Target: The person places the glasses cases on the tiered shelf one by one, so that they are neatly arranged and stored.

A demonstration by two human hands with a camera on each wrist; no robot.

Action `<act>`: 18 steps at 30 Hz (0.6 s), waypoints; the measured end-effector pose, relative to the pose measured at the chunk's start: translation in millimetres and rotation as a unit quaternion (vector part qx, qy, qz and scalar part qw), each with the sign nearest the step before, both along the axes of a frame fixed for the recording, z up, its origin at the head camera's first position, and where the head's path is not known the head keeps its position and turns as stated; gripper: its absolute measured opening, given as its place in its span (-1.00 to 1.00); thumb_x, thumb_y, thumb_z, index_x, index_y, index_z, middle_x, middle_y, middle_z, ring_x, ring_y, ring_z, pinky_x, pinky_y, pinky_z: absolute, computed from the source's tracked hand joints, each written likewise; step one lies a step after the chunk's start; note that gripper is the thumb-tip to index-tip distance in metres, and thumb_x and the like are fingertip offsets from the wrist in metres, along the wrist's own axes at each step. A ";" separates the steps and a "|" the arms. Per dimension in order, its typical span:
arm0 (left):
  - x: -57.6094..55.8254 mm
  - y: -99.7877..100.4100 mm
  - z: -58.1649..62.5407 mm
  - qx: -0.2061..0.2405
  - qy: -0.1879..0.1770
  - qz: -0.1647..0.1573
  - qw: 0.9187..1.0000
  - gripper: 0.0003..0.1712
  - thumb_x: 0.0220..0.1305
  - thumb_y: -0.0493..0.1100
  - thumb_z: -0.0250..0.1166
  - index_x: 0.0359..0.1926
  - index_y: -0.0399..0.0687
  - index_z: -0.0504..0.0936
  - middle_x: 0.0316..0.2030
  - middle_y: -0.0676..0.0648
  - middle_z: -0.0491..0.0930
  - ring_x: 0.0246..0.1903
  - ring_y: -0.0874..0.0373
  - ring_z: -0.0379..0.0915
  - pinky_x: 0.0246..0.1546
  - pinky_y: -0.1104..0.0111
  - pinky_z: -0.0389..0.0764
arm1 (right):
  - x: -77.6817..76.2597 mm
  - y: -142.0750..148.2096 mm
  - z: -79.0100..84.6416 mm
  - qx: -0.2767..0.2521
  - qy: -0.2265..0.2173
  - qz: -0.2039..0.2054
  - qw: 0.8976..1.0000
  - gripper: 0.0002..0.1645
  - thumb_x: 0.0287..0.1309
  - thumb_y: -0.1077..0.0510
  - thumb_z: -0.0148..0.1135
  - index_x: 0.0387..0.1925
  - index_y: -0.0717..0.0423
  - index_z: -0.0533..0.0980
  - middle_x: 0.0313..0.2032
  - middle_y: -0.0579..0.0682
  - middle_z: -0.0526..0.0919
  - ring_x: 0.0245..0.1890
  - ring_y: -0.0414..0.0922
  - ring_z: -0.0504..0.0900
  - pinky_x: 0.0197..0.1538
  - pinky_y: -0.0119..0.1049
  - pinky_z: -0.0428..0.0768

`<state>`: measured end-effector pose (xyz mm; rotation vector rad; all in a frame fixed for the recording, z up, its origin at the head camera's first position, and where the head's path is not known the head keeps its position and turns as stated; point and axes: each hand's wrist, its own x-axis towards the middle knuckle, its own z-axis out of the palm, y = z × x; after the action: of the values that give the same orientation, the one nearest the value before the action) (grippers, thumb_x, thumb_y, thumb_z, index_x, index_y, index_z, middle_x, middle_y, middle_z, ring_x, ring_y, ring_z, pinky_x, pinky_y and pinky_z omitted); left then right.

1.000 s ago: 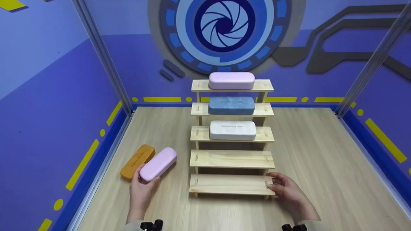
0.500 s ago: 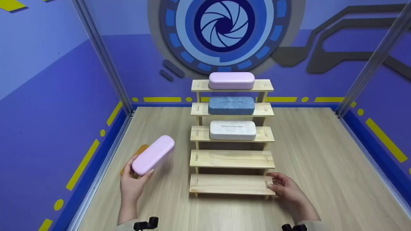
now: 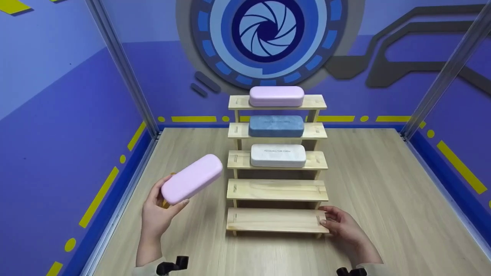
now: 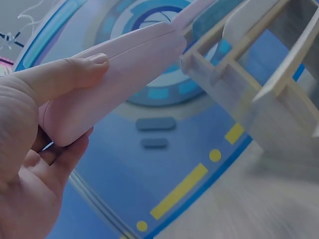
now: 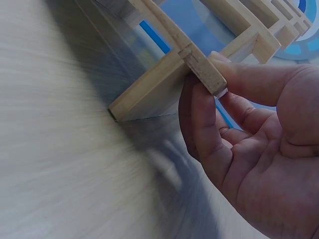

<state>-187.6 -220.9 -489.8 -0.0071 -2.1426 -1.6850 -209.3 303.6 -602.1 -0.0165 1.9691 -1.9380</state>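
Note:
My left hand [image 3: 155, 216] grips the near end of a pink glasses case [image 3: 192, 179], thumb on one side and fingers on the other, and holds it tilted above the table. In the left wrist view the thumb presses the side of the pink case [image 4: 114, 74]. Beneath that hand an orange case [image 3: 165, 203] is almost fully hidden. My right hand [image 3: 347, 230] pinches the right end of the lowest step of a wooden stepped rack [image 3: 277, 220]; the right wrist view shows thumb and fingers on the step's edge [image 5: 204, 72].
Upper steps of the rack carry another pink case [image 3: 277, 96], a blue case [image 3: 276, 126] and a white case [image 3: 278, 155], top to bottom. The two lowest steps are bare wood. Blue-purple panels [image 3: 69, 145] wall in the wooden table [image 3: 383, 184].
My left hand has lifted the pink case off the table from beside the orange case and brought it up, with its far end swung right towards the rack. The right hand has stayed put.

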 end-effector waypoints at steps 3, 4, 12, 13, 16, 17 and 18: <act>-2.2 6.8 5.7 -0.005 0.027 -0.027 0.999 -0.05 -0.13 -0.47 0.63 0.37 -0.15 0.49 0.26 -0.14 0.55 0.15 0.37 0.50 0.15 0.65 0.53 | 0.3 -0.3 0.1 -0.002 -0.003 -0.001 1.000 -0.23 0.33 0.25 0.29 0.40 0.48 0.17 -0.02 -0.11 0.66 -0.07 -0.24 0.68 -0.01 -0.36 0.71; -3.2 9.1 7.4 -0.008 0.035 -0.036 0.999 -0.04 -0.14 -0.48 0.63 0.36 -0.17 0.49 0.25 -0.16 0.55 0.15 0.37 0.50 0.16 0.64 0.53 | 0.3 -0.4 0.1 -0.002 -0.003 -0.001 1.000 -0.24 0.33 0.25 0.29 0.40 0.48 0.17 -0.02 -0.11 0.66 -0.07 -0.24 0.68 -0.01 -0.35 0.71; -13.5 29.0 15.4 -0.046 0.094 -0.117 0.988 -0.05 -0.17 -0.49 0.63 0.34 -0.28 0.48 0.24 -0.31 0.55 0.18 0.43 0.48 0.25 0.65 0.46 | 0.3 0.1 -1.5 -0.009 0.005 0.001 1.000 -0.24 0.33 0.27 0.28 0.39 0.52 0.16 -0.03 -0.13 0.67 -0.06 -0.26 0.67 -0.01 -0.37 0.71; -15.1 31.5 15.9 -0.047 0.102 -0.128 0.985 -0.05 -0.17 -0.49 0.63 0.34 -0.29 0.48 0.23 -0.32 0.55 0.18 0.41 0.48 0.25 0.64 0.46 | 0.3 0.4 -1.7 -0.011 0.008 0.004 1.000 -0.24 0.33 0.27 0.28 0.39 0.53 0.15 -0.03 -0.13 0.67 -0.06 -0.26 0.67 -0.01 -0.38 0.71; -19.6 39.3 17.6 -0.044 0.110 -0.157 0.980 -0.06 -0.17 -0.49 0.63 0.34 -0.27 0.49 0.23 -0.34 0.56 0.18 0.39 0.49 0.24 0.62 0.48 | 0.4 1.2 -2.9 -0.016 0.012 0.006 1.000 -0.25 0.33 0.28 0.27 0.38 0.54 0.16 -0.03 -0.13 0.67 -0.06 -0.26 0.67 -0.01 -0.38 0.71; -20.9 41.9 18.4 -0.042 0.110 -0.165 0.979 -0.06 -0.16 -0.49 0.63 0.34 -0.26 0.50 0.23 -0.34 0.56 0.18 0.38 0.49 0.24 0.61 0.48 | 0.1 1.3 -3.2 -0.017 0.012 0.007 1.000 -0.25 0.33 0.28 0.27 0.37 0.54 0.16 -0.03 -0.13 0.67 -0.05 -0.26 0.67 0.00 -0.37 0.71; -22.3 44.4 19.1 -0.043 0.109 -0.172 0.978 -0.06 -0.15 -0.48 0.63 0.34 -0.26 0.50 0.23 -0.34 0.56 0.18 0.37 0.50 0.23 0.61 0.48 | 0.0 1.4 -3.4 -0.018 0.012 0.007 1.000 -0.25 0.33 0.28 0.28 0.37 0.53 0.16 -0.03 -0.13 0.67 -0.05 -0.26 0.67 0.00 -0.37 0.71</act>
<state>-209.8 -176.4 -470.7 -0.5924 -2.1312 -1.6771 -209.3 305.0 -605.5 -0.0641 1.9430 -1.9736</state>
